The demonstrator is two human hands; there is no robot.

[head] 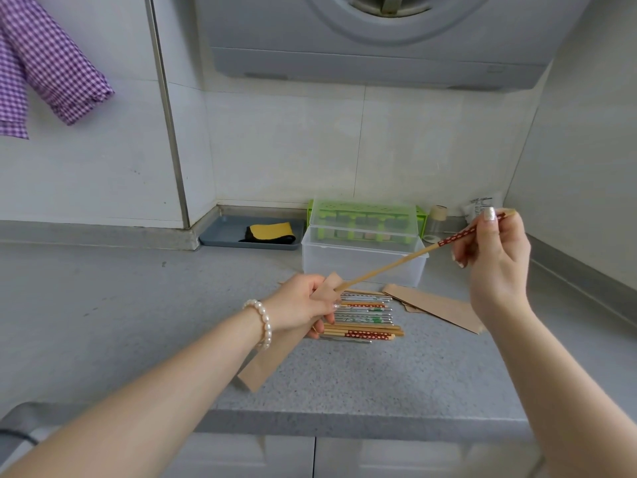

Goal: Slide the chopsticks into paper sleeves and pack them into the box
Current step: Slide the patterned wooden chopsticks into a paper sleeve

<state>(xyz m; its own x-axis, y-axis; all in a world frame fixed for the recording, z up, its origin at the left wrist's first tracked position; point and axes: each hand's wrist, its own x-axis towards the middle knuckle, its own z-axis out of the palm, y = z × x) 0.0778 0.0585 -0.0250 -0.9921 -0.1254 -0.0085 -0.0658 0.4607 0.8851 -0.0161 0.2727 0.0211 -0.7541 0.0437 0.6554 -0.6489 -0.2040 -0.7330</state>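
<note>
At the counter's middle, the left hand [303, 303] grips a brown paper sleeve [272, 353], fingers curled round its upper part, its mouth up by the thumb and its tail trailing toward seven o'clock. The right hand [493, 257] pinches the red-patterned top of a wooden chopstick [389, 265] between thumb and fingers; the thin tip sits right at the sleeve mouth, the shaft slanting up toward two o'clock. Whether the tip is already inside cannot be told.

The risks, as I judge them: the grip may flatten the mouth, so the tip would catch the paper edge and crease or tear it; held so far from the tip, the chopstick could wobble and slide outside the sleeve.

Loose chopsticks [362, 319] lie just beneath the left hand, and a dipping sleeve could scatter them. Spare sleeves [437, 307] lie at three o'clock of that pile. A clear plastic box [362, 260] waits at twelve o'clock, and a high swing of the chopstick could knock it.
</note>
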